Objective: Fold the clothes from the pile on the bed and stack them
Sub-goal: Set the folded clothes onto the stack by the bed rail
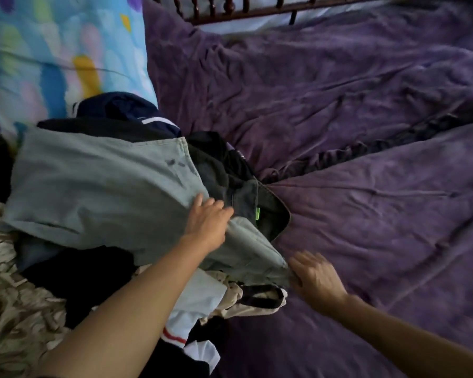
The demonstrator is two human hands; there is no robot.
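Observation:
A pile of clothes (115,268) lies at the left of the bed. On top of it is a pale blue-grey garment (93,186), spread wide. My left hand (206,222) lies on this garment's right edge, fingers curled over the cloth beside dark jeans (243,192) with a green tag. My right hand (316,279), blurred by motion, is at the garment's lower right corner, its thumb side touching the cloth; a hold is not plain. Beneath lie a beige piece (246,301), a white piece with a red stripe (186,317) and navy clothes (126,110).
A rumpled purple cover (366,186) spreads over the bed's right side. A bright blue patterned quilt (52,50) is at the upper left, a beige patterned blanket (8,296) at the lower left. A dark wooden rail (246,9) runs along the far edge.

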